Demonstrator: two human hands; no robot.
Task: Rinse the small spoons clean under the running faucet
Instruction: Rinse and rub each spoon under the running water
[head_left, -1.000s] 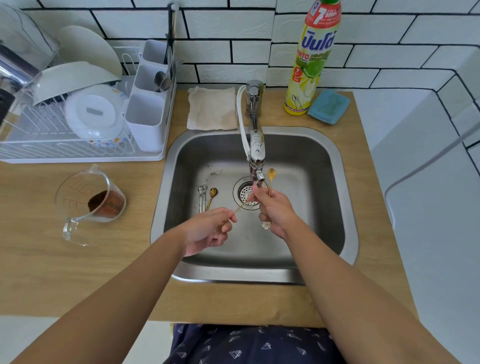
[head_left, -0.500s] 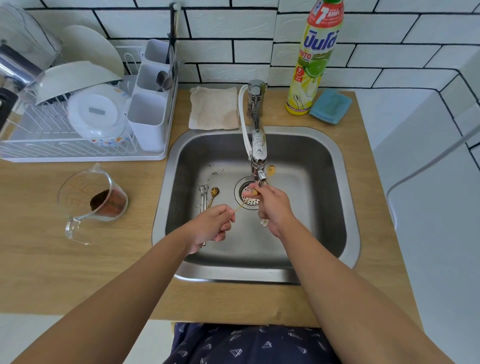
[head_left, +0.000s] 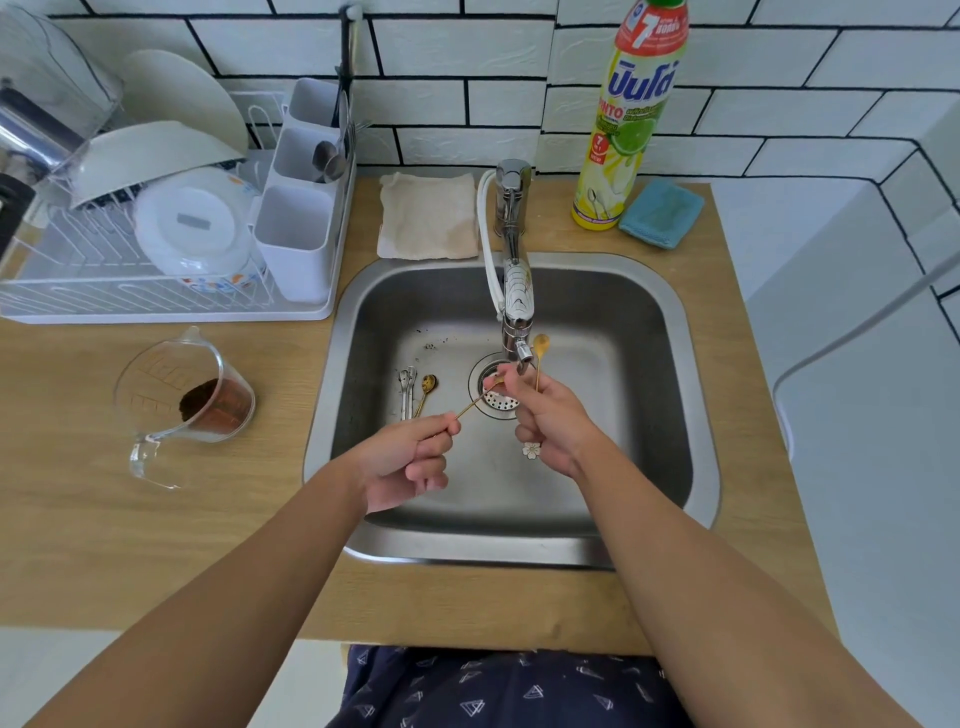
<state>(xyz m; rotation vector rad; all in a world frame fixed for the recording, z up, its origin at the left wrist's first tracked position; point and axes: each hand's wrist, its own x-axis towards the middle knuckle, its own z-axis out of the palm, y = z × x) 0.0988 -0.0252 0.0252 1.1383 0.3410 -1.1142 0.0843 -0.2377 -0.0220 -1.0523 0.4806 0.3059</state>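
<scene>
Left hand fingers are pinching a gold spoon handle; right hand fingers are clamping an upright spoon beside the faucet.

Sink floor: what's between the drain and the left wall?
Head view: a gold spoon and silver spoons lie side by side on the sink floor between the drain and left wall; dark specks sit behind them.

Both bare forearms reach forward, the left hand curled with thumb and forefinger pinched together, the right hand curled too, its fingertips raised toward the left hand's.
</scene>
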